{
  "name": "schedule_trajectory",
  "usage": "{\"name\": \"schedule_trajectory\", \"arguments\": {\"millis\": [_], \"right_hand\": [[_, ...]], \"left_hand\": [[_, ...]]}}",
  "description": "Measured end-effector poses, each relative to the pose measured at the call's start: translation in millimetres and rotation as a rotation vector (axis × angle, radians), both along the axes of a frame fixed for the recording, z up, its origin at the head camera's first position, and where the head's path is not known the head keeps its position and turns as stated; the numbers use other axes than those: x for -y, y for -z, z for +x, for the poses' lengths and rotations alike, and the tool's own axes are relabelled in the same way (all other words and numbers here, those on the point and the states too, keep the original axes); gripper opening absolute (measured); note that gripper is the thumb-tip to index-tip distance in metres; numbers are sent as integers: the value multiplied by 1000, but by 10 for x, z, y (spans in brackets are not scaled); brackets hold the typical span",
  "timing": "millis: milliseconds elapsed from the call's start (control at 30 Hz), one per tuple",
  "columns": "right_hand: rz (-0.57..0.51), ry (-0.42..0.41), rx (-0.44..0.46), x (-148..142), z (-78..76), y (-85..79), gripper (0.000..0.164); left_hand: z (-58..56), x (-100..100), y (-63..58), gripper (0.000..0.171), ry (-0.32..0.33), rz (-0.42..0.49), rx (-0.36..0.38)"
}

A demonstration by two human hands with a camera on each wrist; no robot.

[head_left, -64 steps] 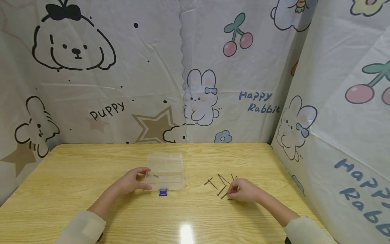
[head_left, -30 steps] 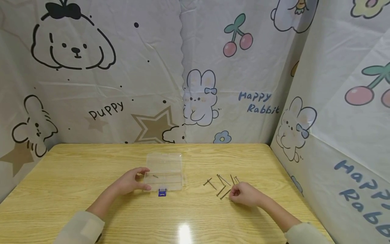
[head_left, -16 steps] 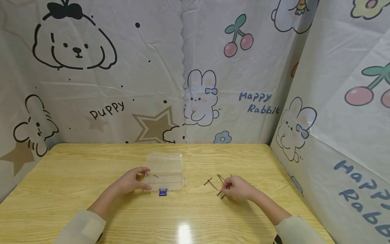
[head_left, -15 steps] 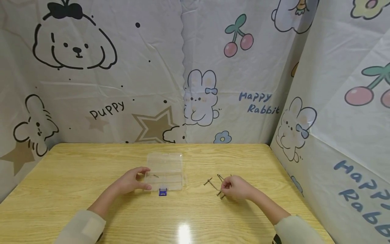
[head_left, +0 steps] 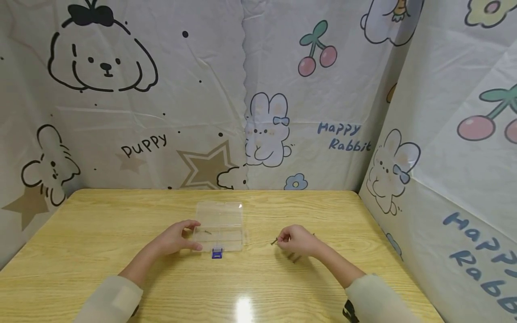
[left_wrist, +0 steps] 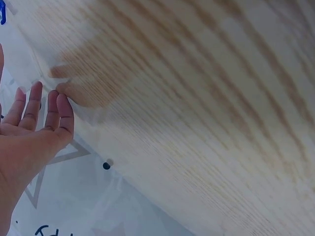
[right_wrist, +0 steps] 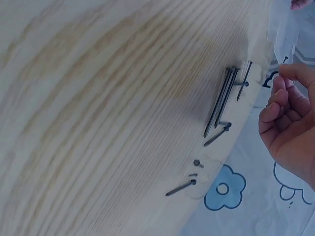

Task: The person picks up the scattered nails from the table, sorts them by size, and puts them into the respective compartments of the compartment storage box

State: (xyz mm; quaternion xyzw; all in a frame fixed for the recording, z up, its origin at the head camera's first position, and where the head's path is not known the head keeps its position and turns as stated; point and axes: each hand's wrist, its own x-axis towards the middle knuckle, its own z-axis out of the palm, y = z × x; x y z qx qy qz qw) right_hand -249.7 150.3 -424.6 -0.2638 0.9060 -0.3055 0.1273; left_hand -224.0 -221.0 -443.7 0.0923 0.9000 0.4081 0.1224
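Note:
A clear plastic box [head_left: 231, 244] with a blue latch [head_left: 217, 253] lies on the table, its lid [head_left: 219, 213] folded back. One nail [head_left: 208, 232] is in its left part. My left hand [head_left: 175, 237] is at the box's left end, thumb and relaxed fingers touching its side; in the left wrist view the left hand [left_wrist: 37, 118] shows slightly bent fingers. My right hand [head_left: 298, 241] hovers over the loose nails and hides most of them in the head view. In the right wrist view, the thumb and index finger of my right hand [right_wrist: 295, 113] pinch a small nail [right_wrist: 285, 60].
Long nails [right_wrist: 224, 101] and shorter nails [right_wrist: 179, 188] lie scattered on the wood-grain table [head_left: 121, 215], right of the box. Printed cloth [head_left: 270, 67] rises behind the table and along its right side.
My right hand has moved left across the nails, from their right end to the leftmost ones. My left hand and the box hold their place.

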Motion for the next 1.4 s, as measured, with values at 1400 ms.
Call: {"name": "schedule_trajectory", "arguments": {"millis": [1400], "right_hand": [[-4,-49,-23,930,-126,-45,9]], "left_hand": [[-24,24,32,80,-6,25,26]]}}
